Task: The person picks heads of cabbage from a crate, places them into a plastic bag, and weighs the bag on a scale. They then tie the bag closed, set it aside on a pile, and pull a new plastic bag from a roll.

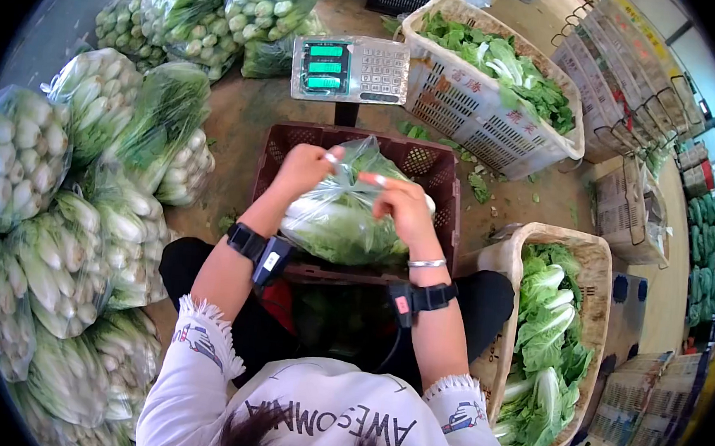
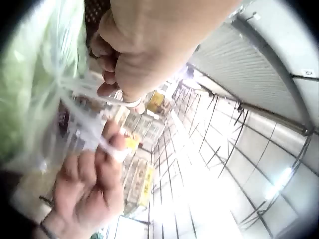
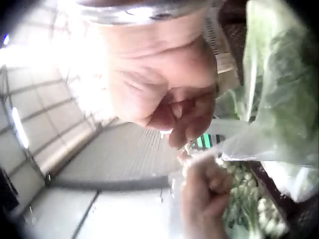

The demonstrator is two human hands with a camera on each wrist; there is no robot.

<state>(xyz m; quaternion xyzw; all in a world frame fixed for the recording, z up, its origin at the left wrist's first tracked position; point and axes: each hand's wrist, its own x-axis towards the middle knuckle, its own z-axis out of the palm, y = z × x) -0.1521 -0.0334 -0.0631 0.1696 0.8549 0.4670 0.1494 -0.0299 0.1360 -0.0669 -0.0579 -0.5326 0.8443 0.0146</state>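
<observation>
A clear plastic bag [image 1: 331,238] of leafy green cabbage with white stems sits in a dark red plastic crate [image 1: 454,176] between the person's knees. Above its gathered neck, my left hand [image 1: 301,171] grips one twisted end of the plastic. My right hand [image 1: 405,212] pinches the other end between curled fingers. In the left wrist view the two plastic strands [image 2: 82,88] run taut from the neck, one to each hand. The right wrist view shows a strand [image 3: 209,152] stretched towards the left hand [image 3: 205,194].
A scale display [image 1: 385,69] stands just beyond the crate. Filled bags of white-stemmed greens [image 1: 65,260] are piled on the left. Pale crates of loose leafy greens stand at the right [image 1: 599,323] and at the far right [image 1: 480,124]. Leaf scraps [image 1: 480,188] lie on the floor.
</observation>
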